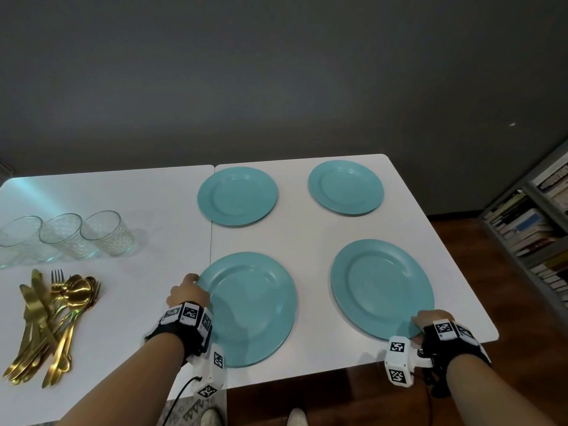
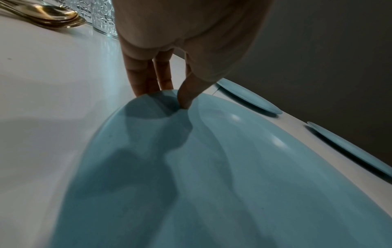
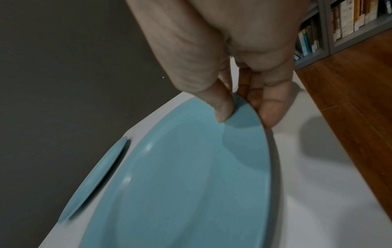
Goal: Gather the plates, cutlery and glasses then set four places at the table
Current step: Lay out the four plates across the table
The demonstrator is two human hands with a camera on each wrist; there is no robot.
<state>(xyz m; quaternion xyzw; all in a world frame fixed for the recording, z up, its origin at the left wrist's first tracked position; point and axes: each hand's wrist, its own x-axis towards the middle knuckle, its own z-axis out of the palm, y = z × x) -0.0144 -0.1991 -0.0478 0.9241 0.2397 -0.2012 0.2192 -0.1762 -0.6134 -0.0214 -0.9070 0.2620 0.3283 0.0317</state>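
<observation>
Nearby, glasses and gold cutlery at left, left hand pinching near-left plate, right hand pinching near-right plate.

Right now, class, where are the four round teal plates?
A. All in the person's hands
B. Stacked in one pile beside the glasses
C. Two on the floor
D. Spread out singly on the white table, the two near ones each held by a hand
D: four round teal plates lie apart on the white table, the left hand pinching the near-left plate, the right hand the near-right plate.
</observation>
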